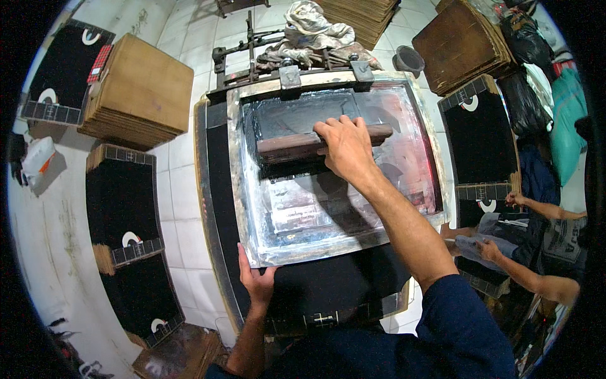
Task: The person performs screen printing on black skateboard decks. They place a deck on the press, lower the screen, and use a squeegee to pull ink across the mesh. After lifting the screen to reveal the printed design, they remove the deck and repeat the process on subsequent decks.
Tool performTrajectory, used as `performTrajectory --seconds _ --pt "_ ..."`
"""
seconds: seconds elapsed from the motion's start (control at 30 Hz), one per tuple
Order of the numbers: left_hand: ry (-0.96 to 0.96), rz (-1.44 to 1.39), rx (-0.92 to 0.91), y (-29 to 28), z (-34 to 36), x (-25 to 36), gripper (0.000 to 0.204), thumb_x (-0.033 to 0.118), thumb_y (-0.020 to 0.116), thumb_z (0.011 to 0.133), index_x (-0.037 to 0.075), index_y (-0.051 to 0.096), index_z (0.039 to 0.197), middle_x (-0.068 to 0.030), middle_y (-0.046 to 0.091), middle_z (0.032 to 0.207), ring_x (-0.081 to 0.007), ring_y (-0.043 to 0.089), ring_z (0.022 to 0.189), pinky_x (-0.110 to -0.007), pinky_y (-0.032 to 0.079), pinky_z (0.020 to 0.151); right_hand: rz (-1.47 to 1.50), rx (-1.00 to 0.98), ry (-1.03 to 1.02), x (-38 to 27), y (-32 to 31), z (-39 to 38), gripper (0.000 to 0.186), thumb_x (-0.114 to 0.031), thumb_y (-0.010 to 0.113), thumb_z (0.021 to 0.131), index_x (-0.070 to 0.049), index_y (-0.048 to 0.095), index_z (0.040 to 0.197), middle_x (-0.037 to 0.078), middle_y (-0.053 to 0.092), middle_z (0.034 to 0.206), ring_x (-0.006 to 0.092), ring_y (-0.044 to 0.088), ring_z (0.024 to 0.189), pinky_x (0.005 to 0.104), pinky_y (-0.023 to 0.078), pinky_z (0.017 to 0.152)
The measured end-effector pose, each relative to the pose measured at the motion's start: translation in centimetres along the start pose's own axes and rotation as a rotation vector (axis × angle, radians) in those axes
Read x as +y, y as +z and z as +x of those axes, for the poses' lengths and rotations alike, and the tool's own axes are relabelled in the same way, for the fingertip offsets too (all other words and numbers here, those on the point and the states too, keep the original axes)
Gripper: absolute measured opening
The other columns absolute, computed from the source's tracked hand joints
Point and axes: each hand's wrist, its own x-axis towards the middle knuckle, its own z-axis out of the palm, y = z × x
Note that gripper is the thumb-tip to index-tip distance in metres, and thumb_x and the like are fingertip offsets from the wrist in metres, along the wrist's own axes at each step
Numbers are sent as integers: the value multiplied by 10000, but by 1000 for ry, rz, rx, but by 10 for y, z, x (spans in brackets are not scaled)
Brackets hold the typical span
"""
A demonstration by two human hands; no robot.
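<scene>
My right hand (348, 148) is closed over the brown bar of a squeegee (284, 148), which lies crosswise on the mesh in the far half of a screen printing frame (341, 251). Dark ink coats the mesh beneath and around the squeegee. At the frame's near left corner, my left hand (257, 285) grips the rim, with one finger along the outer side and the thumb at the near edge; its other fingers are hidden. Under the frame lies a black panel (341, 290) with a light mark at its near edge.
Two metal clamps (290, 81) hold the frame's far edge. Stacks of brown board (139, 88) and black panels (123, 196) stand at the left. Crumpled cloths (315, 28) and a dark bucket (409, 60) lie beyond. At right, another person's hands (489, 250) hold grey material.
</scene>
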Motion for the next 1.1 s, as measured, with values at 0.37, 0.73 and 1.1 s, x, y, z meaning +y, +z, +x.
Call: performTrajectory --seconds 0.37,0.73,1.1 --pt "-149 -65 14 -1 1 3 1136 -77 898 724 -31 221 1634 -212 439 1540 -288 564 1327 -403 544 1085 -79 -47 -46 40 33 79 408 -192 844 768 -150 690 1144 82 724 1045 313 669 1052 523 443 918" --pt "-124 -245 12 6 6 25 1096 -103 851 776 6 199 1651 -229 465 1539 -294 554 1351 -425 519 1107 -23 515 13 45 39 83 631 -344 836 835 -206 614 1409 126 587 1354 335 512 1292 529 353 1069" --pt "180 -60 50 -31 12 129 1216 -83 931 635 33 252 1637 -193 661 1281 -252 674 1139 -388 554 995 72 553 128 -89 -41 -184 479 -332 764 856 -125 692 1282 124 625 1158 328 570 1144 476 403 990"
